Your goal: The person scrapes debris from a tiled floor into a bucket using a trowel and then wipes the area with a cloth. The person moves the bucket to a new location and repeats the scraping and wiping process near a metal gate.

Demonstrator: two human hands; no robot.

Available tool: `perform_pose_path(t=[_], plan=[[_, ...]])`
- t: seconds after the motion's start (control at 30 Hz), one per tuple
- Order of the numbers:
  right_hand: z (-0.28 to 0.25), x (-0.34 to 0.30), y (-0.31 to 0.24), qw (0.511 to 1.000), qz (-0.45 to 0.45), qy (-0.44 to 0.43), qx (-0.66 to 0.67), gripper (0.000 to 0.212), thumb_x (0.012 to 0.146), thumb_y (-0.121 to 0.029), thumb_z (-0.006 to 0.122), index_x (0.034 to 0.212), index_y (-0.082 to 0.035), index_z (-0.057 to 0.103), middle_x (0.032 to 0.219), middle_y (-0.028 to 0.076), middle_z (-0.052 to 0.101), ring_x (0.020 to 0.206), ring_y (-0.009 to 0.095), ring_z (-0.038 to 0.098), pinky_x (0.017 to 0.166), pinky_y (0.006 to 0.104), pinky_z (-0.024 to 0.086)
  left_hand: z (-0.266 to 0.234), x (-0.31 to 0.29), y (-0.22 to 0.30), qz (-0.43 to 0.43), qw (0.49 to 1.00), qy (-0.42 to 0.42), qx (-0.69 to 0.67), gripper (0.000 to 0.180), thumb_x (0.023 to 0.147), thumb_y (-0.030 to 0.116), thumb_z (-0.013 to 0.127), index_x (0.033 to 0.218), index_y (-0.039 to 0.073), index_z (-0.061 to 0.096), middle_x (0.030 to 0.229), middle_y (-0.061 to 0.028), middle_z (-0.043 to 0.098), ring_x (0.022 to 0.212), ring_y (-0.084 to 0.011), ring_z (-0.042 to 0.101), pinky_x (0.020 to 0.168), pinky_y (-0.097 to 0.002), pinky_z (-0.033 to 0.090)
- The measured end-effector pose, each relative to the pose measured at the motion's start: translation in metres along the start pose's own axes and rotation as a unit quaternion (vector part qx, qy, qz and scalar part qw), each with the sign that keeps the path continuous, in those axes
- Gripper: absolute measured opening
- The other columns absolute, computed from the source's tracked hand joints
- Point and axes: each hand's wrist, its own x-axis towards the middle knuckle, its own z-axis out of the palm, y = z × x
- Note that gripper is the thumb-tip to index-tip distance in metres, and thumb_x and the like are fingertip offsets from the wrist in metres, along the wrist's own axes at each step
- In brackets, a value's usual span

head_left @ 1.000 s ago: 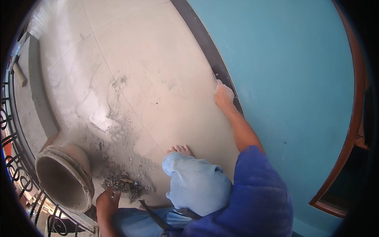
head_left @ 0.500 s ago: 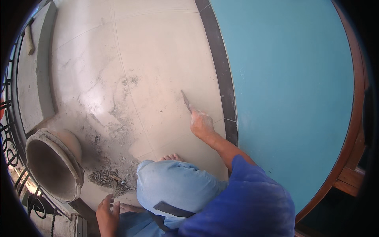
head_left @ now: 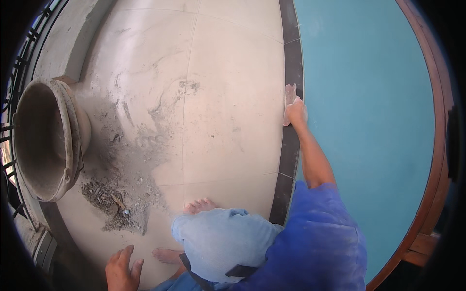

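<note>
My right hand [head_left: 296, 112] reaches forward to the dark tile skirting [head_left: 290, 145] along the foot of the turquoise wall. It is closed round a flat brownish piece [head_left: 290, 92] with a notched far end, whose lower part also shows beside the fingers. The piece is at the skirting; whether it is pressed against it I cannot tell. My left hand [head_left: 122, 271] hangs at the lower left with fingers apart and nothing in it. Beyond it lies a heap of grey rubble [head_left: 109, 206] with dust and bits spread over the pale floor tiles [head_left: 233, 155].
A large dusty bucket [head_left: 73, 131] with a handle stands on the left, its mouth turned toward me. Behind it runs a grey concrete ledge [head_left: 73, 46] with black iron railing. The turquoise wall [head_left: 369, 121] rises on the right. My bare foot [head_left: 199, 205] is by the rubble.
My right hand has moved from over the floor tiles to the skirting on the right, still gripping the flat piece. The view has shifted; the hammer handle on the ledge is out of sight.
</note>
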Motion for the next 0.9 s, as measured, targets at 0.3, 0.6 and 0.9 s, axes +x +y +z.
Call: perform_pose_path(t=[0.3,0.6,0.9], plan=[[0.014,-0.120,-0.050,0.966,-0.220,-0.115,0.068,0.031,0.087,-0.005,0.053,0.115,0.003,0.063,0.098,0.029,0.073,0.096,0.046,0.071,0.087,0.0551,0.055,0.021,-0.007,0.009,0.045,0.998,0.049,0.009,0.047,0.084,0.013,0.079,0.127,0.002,0.063,0.109,-0.0204,0.071,0.103,-0.0398,0.068,0.088,-0.0454,0.054],[0.041,-0.164,-0.022,0.988,-0.087,-0.126,-0.017,0.043,0.086,-0.005,0.058,0.128,0.005,0.054,0.099,0.028,0.072,0.092,0.044,0.073,0.083,0.0514,0.058,0.025,-0.032,0.003,0.052,0.997,0.054,0.007,0.047,0.086,0.016,0.078,0.128,0.001,0.063,0.112,-0.0204,0.071,0.106,-0.0395,0.067,0.089,-0.0450,0.054],[0.026,-0.239,-0.133,0.891,-0.403,-0.178,0.110,0.055,0.084,-0.003,0.055,0.139,0.000,0.049,0.092,0.030,0.069,0.084,0.046,0.070,0.077,0.0560,0.056,0.018,-0.036,0.004,0.039,0.994,0.101,-0.005,0.049,0.086,0.014,0.078,0.131,0.003,0.063,0.113,-0.0202,0.071,0.107,-0.0376,0.067,0.089,-0.0444,0.054]])
